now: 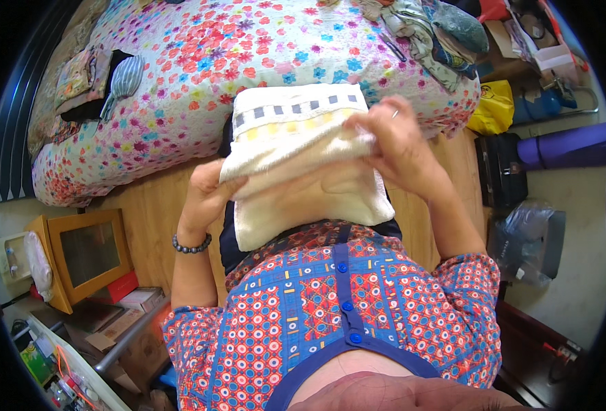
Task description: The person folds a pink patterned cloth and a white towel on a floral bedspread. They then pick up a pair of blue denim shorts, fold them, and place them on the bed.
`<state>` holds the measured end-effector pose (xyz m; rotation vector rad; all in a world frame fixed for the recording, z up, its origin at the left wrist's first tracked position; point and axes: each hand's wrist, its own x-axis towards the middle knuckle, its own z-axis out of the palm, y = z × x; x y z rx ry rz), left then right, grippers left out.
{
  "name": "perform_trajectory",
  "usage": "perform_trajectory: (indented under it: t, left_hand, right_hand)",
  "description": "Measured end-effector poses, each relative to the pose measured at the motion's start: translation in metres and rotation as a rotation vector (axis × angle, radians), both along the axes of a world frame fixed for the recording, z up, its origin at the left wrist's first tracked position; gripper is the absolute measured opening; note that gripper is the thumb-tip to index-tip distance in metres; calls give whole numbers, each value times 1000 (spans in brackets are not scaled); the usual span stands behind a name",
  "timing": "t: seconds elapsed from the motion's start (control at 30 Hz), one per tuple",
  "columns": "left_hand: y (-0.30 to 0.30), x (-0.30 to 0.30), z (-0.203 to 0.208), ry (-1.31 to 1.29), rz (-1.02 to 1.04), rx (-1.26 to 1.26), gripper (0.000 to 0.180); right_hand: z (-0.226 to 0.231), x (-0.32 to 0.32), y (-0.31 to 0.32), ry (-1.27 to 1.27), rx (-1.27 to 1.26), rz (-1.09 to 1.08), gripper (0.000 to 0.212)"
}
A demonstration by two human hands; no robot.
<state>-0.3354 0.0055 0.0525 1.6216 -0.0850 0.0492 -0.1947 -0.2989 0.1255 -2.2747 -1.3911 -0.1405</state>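
Observation:
A white towel (303, 192) with a band of dark squares and a yellow patterned stripe lies over my lap, its near part folded up in a raised edge. My left hand (210, 185) pinches the left end of that edge, with a dark bead bracelet on the wrist. At the right end my right hand (397, 145), a ring on one finger, grips the towel between thumb and fingers; it is slightly smeared by motion. Part of the towel under the raised fold is blurred.
Ahead stands a bed with a flowered cover (200, 68), folded clothes (83, 79) at its left and a heap of clothes (426, 41) at its right. A wooden cabinet (87, 246) is at the left. A yellow bag (492, 109), dark case (500, 171) and purple roll (566, 145) are at the right.

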Motion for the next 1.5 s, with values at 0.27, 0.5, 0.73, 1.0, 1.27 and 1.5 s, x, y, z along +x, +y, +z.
perform_trajectory:
  t: [0.27,0.5,0.73,1.0,1.27,1.5]
  left_hand:
    - [21,96,-64,109,160,29,32]
    - [16,105,-82,153,276,-97,34]
    - [15,152,-80,104,394,111,28]
    - [-17,141,-42,90,347,-410,24]
    - [-50,108,-52,94,296,-358,20]
    - [-61,92,-30,84,287,-485,23]
  right_hand:
    - [-85,111,-7,-3,-34,-532,54]
    - [-143,92,-8,517,125,-705,66]
    - [-138,89,-15,316,118,-514,43]
    - [-131,202,-51,103,298,-764,39]
    - [-157,241,-54,-224,-33,-867,25]
    - [-59,94,5,937,764,-441,14]
